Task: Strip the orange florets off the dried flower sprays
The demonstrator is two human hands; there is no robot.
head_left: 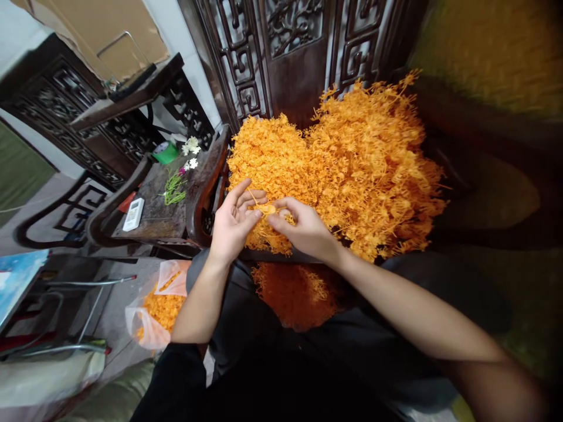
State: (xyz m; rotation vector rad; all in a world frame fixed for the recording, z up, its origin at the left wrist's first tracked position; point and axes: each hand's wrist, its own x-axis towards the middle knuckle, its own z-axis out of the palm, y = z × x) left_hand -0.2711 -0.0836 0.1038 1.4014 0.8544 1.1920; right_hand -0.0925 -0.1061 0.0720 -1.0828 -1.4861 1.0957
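A small orange plastic flower piece is held between my two hands, in front of the orange heaps. My left hand has its palm turned up, with the thumb and curled fingers around the piece's left end. From the other side, my right hand pinches its right end between thumb and forefinger. Just beyond my hands lies a lower heap of orange flower pieces. To its right rises a taller, looser heap of branching orange sprigs. The piece's finer details are too small to make out.
At left, a dark wooden side table carries green tape, white flowers, green stems and a white device. A plastic bag of orange pieces sits on the floor. Carved wooden panels stand behind the heaps.
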